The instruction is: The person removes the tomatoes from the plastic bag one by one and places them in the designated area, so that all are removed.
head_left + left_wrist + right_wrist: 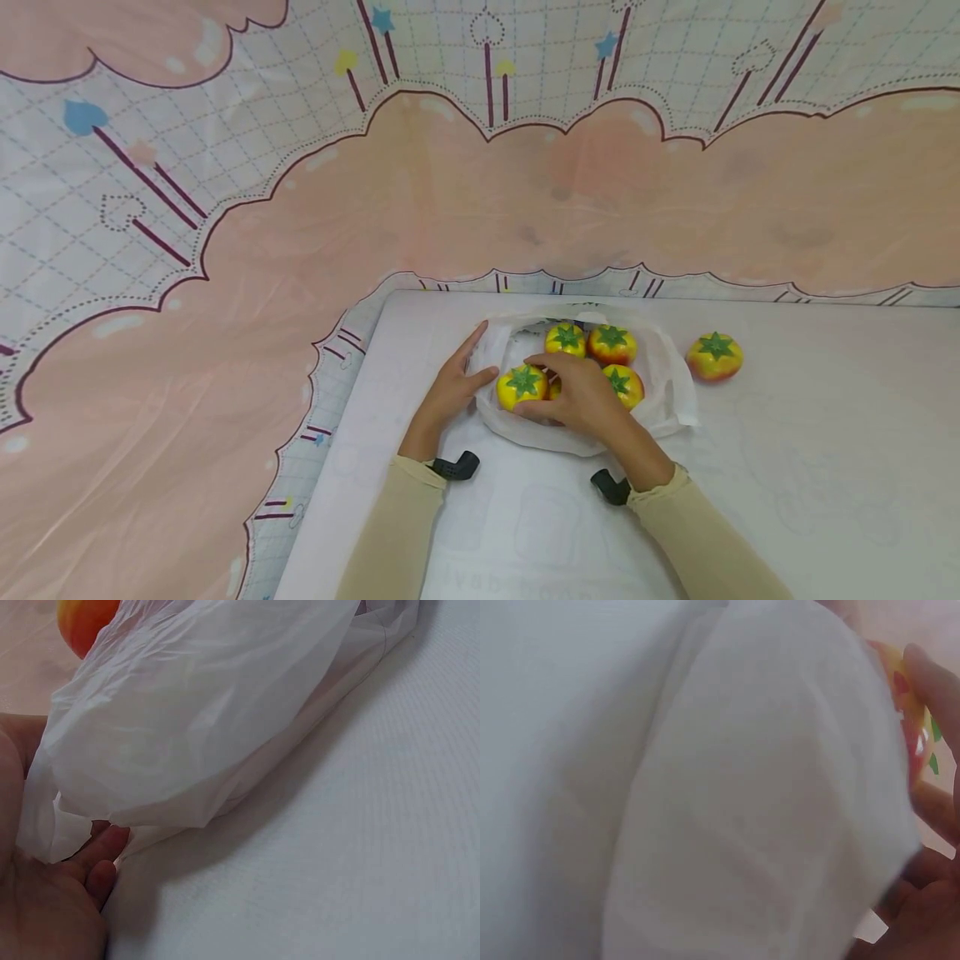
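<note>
A white plastic bag (pixel 667 375) lies open on the table with several yellow-red fruits with green star tops in it. My right hand (pixel 581 396) reaches over the bag and grips the leftmost fruit (pixel 521 383) between thumb and fingers; in the right wrist view the fingers (pixel 934 682) hold a fruit (pixel 911 712) beyond the bag (pixel 757 787). At the bag's left edge is my left hand (pixel 450 387), fingers extended and thumb toward the fruit. The left wrist view has the bag (pixel 180 727) against my left hand (pixel 52 907), its fingers partly behind the plastic.
One more fruit (pixel 715 357) sits on the white table (pixel 825 433), right of the bag. A pink and white patterned cloth (pixel 525 200) stands behind the table and runs down its left side.
</note>
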Tool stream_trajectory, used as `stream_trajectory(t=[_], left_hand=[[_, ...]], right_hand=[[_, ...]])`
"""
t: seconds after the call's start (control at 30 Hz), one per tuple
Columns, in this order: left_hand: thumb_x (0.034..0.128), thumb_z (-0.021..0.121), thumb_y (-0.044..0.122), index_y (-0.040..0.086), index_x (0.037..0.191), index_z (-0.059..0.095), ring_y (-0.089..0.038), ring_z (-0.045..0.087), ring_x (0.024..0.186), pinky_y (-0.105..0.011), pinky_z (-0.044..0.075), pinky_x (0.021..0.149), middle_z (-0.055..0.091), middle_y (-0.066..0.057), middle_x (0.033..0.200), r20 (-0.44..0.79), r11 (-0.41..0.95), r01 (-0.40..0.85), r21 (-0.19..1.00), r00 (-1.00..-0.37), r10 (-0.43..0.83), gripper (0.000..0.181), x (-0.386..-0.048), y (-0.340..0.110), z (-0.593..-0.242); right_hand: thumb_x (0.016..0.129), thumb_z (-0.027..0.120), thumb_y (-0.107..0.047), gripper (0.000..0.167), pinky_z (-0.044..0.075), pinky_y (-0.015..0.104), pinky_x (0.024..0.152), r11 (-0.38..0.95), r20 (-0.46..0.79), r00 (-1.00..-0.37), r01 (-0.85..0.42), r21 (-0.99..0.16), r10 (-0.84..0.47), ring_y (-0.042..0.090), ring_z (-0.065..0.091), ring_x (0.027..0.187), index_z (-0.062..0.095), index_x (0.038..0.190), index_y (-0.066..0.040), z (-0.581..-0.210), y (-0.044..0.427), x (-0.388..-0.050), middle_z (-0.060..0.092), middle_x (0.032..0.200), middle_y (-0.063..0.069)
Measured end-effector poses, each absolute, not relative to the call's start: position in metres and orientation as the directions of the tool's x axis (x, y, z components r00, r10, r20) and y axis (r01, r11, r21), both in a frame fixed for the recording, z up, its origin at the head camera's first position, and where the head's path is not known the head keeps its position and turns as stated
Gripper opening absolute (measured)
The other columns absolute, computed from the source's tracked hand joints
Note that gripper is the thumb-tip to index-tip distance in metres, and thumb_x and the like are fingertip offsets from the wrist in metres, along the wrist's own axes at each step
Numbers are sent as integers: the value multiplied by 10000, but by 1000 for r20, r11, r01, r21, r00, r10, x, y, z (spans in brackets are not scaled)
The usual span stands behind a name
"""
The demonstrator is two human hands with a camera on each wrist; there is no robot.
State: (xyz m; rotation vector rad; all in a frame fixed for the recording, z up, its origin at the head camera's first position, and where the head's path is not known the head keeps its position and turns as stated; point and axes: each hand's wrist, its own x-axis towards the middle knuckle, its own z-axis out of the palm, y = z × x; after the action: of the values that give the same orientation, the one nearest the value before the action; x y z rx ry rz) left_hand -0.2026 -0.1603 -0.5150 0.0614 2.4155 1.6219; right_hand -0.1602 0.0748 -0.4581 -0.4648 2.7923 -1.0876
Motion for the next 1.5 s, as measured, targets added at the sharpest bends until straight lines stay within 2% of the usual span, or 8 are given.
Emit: stream_trajectory(t=[0.47, 0.6, 0.87, 1.13, 1.3, 1.5], left_hand=[[938, 729, 245, 623, 1496, 317, -178, 171, 1590, -526, 129, 1298, 243, 175, 1677, -161, 397, -80, 914, -972, 174, 790, -204, -160, -514], [937, 722, 214, 587, 1516, 325, -172, 184, 1586, -513, 133, 1300, 253, 167, 1676, -145, 384, -63, 921, -972, 187, 796, -204, -160, -513], [937, 712, 180, 530, 1546, 325, -169, 189, 1586, -502, 132, 1303, 255, 157, 1679, -128, 376, -43, 926, -970, 205, 802, -204, -161, -513], [940, 715, 174, 465, 1574, 325, -200, 191, 1588, -521, 128, 1300, 261, 119, 1686, -114, 368, -30, 929, -971, 211, 799, -204, -161, -513], [937, 721, 151, 413, 1590, 323, -198, 183, 1589, -503, 124, 1305, 256, 97, 1690, -117, 352, -36, 935, -971, 210, 809, -204, -161, -513], [936, 724, 171, 461, 1573, 328, -185, 170, 1591, -511, 112, 1304, 260, 122, 1685, -105, 357, -24, 934, -972, 209, 804, -204, -161, -513]], right_hand=[[753, 877, -500, 691, 592, 422, 917, 681, 53, -946, -269, -682, -321, 208, 638, 999, 674, 1331, -180, -448, 85, -160, 712, 1223, 35], [752, 877, -501, 699, 581, 458, 955, 676, 57, -947, -267, -687, -316, 232, 642, 1042, 676, 1333, -171, -443, 89, -159, 708, 1257, 52], [740, 887, -502, 724, 594, 467, 930, 664, 75, -953, -259, -702, -293, 263, 687, 1053, 674, 1338, -155, -433, 96, -154, 712, 1258, 84], [764, 872, -500, 738, 606, 460, 938, 656, 15, -964, -191, -730, -264, 290, 690, 1108, 637, 1381, -173, -427, 103, -153, 672, 1321, 95], [762, 860, -535, 751, 616, 446, 916, 648, 28, -968, -189, -738, -250, 293, 689, 1087, 638, 1371, -156, -426, 112, -154, 683, 1291, 92], [746, 868, -535, 760, 617, 466, 895, 629, 83, -971, -208, -749, -223, 275, 703, 1017, 654, 1340, -111, -424, 122, -156, 710, 1239, 100]])
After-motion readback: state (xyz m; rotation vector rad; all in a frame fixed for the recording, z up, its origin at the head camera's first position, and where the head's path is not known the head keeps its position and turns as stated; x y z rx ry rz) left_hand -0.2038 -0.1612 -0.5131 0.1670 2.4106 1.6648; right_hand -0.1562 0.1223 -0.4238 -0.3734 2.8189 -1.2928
